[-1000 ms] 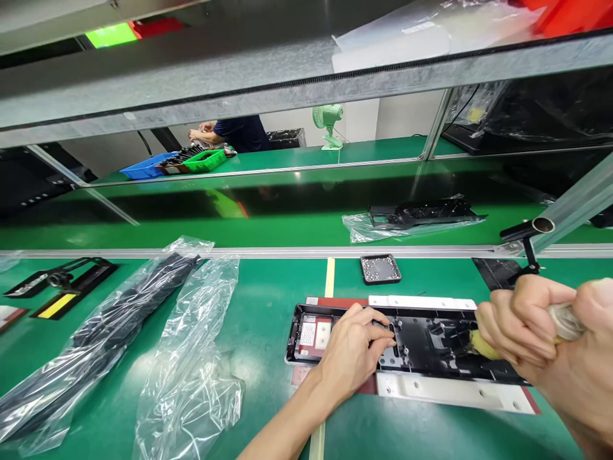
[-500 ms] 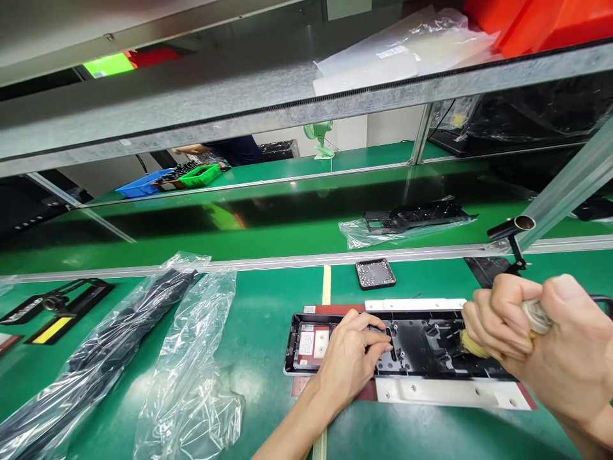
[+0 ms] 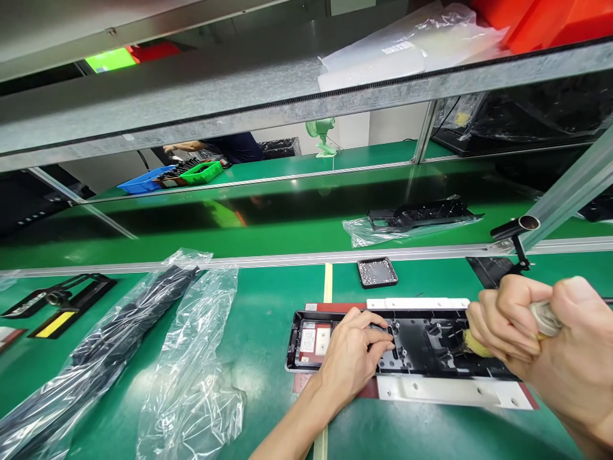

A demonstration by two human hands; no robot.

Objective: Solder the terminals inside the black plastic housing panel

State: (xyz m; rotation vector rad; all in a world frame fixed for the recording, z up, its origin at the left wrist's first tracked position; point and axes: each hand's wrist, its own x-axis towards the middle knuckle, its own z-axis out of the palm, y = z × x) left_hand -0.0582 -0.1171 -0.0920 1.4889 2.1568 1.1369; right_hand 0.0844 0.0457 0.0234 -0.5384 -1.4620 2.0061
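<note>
You are in a factory, at a long work line. You can tell by the green bench (image 3: 239, 332) and the shiny belt (image 3: 287, 211) running past it. A metal shelf (image 3: 239, 96) hangs overhead. Far off, another person (image 3: 230, 145) works by the blue and green bins (image 3: 167, 176). Black parts in plastic bags (image 3: 119, 332) lie to your left.

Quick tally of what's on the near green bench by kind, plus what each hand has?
Black housing under the left hand: 1
Brush gripped in the right hand: 1
White rails beside the housing: 2
Small screw tray: 1
Clear plastic bags: 2
Black frame at far left: 1
Total: 8
</note>
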